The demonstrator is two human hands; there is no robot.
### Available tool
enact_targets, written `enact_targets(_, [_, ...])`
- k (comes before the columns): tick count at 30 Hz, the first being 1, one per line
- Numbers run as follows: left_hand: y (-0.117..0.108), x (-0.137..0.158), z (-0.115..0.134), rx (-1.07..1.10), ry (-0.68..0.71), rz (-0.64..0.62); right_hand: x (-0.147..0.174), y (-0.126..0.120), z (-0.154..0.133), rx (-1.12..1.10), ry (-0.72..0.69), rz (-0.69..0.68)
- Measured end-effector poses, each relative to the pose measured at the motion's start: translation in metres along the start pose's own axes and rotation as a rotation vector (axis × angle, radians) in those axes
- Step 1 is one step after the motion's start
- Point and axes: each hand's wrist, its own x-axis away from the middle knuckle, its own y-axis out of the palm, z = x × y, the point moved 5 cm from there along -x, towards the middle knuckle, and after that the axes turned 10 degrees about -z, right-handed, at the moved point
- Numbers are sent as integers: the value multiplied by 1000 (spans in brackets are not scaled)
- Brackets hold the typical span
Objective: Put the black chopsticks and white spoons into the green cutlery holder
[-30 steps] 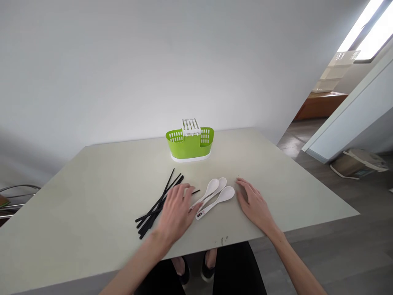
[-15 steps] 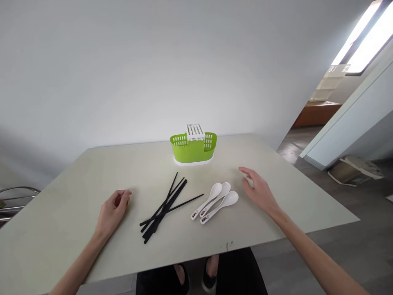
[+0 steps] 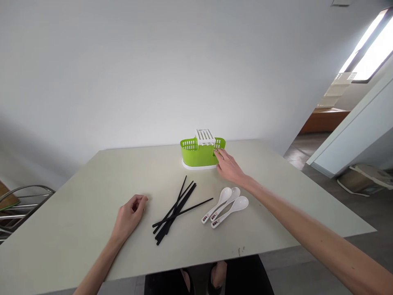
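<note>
at the far left edge, past the table, sits a metal chair frame. my left hand rests on the table with its fingers loosely curled and nothing in its grip. just right of it lies a loose bundle of black chopsticks, crossing one another, flat on the top. next over are three white spoons side by side, bowls pointing away from me. beyond them, near the far edge of the table, stands the green cutlery holder with its white slotted insert, upright on a white base. my right hand reaches across to it, fingertips touching its right end wall, grip apart and not closed on anything. the holder looks like thin perforated plastic: light, stiff, a bit slick, probably easy to tip. i judge the rim at the end wall the best hold.
</note>
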Motion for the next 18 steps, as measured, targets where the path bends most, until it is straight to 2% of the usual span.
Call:
enact_targets(5, [2, -1, -2, -7, 8, -9, 3, 11, 8, 15, 8, -36])
enact_targets(18, [7, -2, -3, -112, 33, -34, 50, -5, 10, 24, 37, -101])
